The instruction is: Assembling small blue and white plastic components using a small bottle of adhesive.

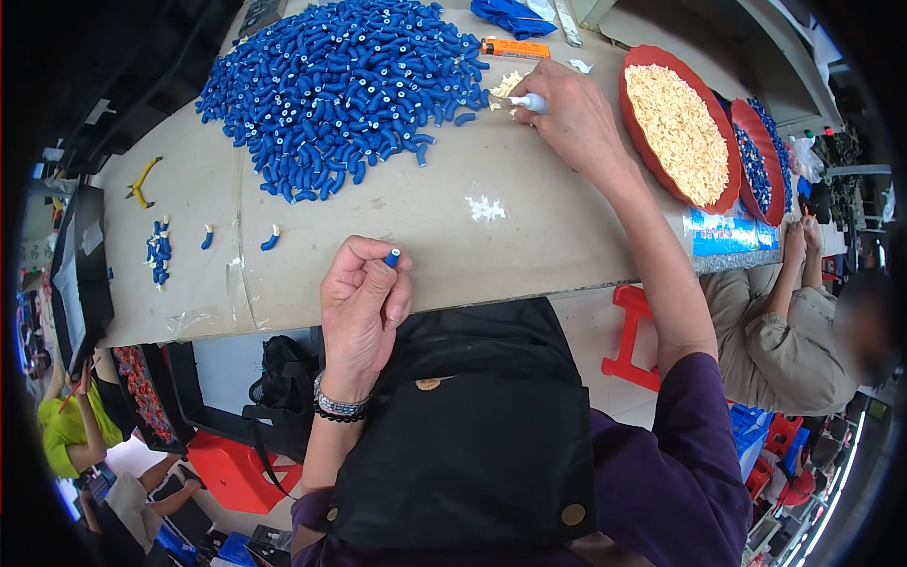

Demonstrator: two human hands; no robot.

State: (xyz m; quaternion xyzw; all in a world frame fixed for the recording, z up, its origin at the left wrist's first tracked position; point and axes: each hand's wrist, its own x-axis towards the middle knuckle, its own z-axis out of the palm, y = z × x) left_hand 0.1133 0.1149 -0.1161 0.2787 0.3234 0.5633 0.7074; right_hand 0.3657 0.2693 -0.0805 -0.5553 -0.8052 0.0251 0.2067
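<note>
Head view shows the left hand (364, 298) pinching one small curved blue plastic tube (391, 257), the right hand (567, 118) gripping a white-tipped tool (529, 101), few finished pieces (159, 250) lying far left, and a large blue heap (340, 85) seemingly left.

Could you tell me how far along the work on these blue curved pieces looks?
Done: a few blue pieces with pale tips lie apart at left. In hand: left hand pinches one blue piece; right hand holds a small tool. Left: a big blue pile.

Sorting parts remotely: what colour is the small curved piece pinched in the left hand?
Blue, matching the big pile; the piece in the left hand shows best in the head view.
</note>
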